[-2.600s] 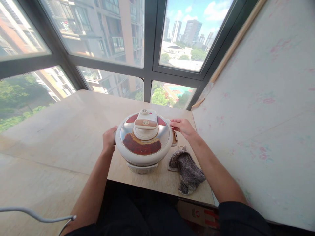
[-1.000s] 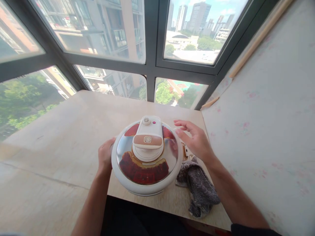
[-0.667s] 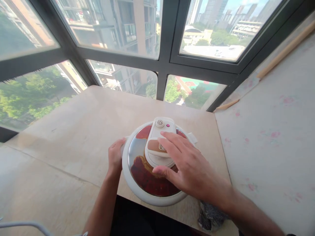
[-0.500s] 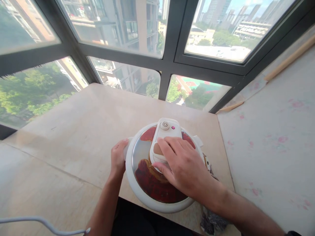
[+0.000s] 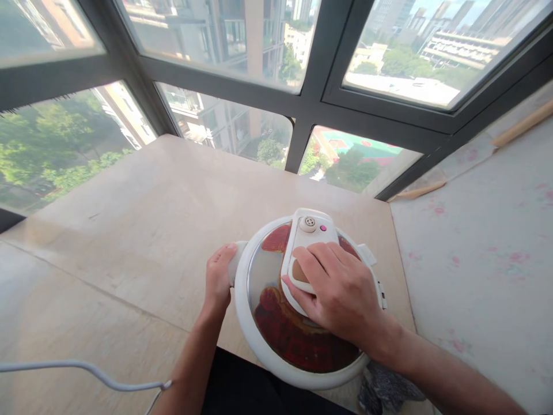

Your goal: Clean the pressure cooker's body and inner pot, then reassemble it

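A round white electric pressure cooker (image 5: 248,323) stands at the near edge of the wooden ledge, with its lid on. The lid (image 5: 294,340) has a shiny silver top with dark red-brown patches. A raised white lid handle (image 5: 317,236) crosses it, bearing a round steam valve (image 5: 309,223) and a small pink button (image 5: 323,228). My right hand (image 5: 339,288) is closed round this handle, thumb on the near-left side and fingers over the top. At the cooker's left, my left hand (image 5: 219,276) grips the white side handle (image 5: 237,259); some of its fingers are hidden.
A grey cable (image 5: 86,369) runs across the ledge (image 5: 129,230) at lower left. Grey fuzzy cloth (image 5: 384,386) lies below my right forearm. Dark-framed windows (image 5: 298,138) bound the far side, and a flowered wall (image 5: 475,276) stands on the right.
The view has shifted a little, so cooker and hands appear farther right and slightly lower. My right thumb and fingers have drawn closer round the lid handle. The left hand keeps its grip.
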Demonstrator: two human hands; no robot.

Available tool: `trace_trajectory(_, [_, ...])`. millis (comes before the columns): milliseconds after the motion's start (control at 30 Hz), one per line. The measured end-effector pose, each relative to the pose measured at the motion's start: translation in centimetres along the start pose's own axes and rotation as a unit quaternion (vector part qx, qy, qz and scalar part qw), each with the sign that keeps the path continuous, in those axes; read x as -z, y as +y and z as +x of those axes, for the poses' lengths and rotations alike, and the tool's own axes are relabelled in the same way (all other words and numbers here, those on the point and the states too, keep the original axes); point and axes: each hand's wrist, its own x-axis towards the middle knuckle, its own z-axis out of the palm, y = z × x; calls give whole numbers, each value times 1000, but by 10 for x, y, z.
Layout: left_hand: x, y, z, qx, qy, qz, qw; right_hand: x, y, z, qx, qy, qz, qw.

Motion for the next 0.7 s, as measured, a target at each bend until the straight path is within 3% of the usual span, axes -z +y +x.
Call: trace_trajectory(700, [-2, -4, 0, -10, 14, -18, 1000, 5, 17, -6, 83, -7, 25, 996])
